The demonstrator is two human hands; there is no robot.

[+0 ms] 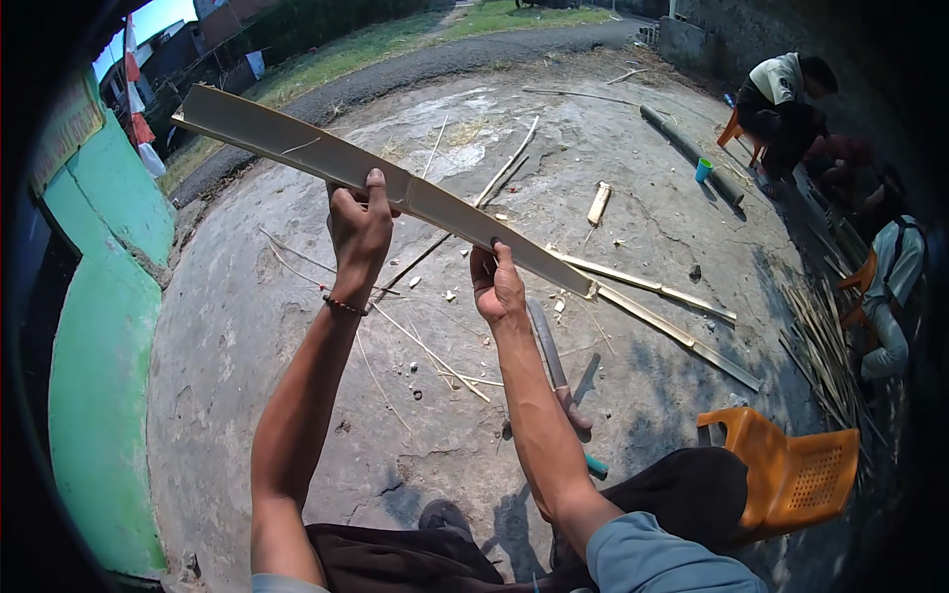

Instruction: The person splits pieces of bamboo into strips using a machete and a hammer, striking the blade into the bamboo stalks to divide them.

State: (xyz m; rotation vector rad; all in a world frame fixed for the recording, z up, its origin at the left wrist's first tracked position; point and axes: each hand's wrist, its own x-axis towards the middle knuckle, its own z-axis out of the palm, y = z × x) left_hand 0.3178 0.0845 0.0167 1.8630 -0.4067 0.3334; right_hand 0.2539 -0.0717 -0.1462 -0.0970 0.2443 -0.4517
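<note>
A long split half of bamboo (287, 140) slants in front of me, its far left end raised and its hollow inner face showing with node walls across it. My left hand (361, 232) grips its lower edge near the middle, thumb laid up against the inner face. Closer to the right end, my right hand (499, 287) is closed on the same edge, thumb on top. Below the right hand a long-bladed knife (547, 344) with a brown handle lies on the ground, partly hidden by my right forearm.
Bamboo strips (682, 341) and splinters lie about the concrete ground (247, 385). Beyond are a whole bamboo pole (677, 138) and a green cup (703, 170). An orange plastic chair (791, 469) stands at my right, near a heap of sticks (825, 346). Several people sit at the right.
</note>
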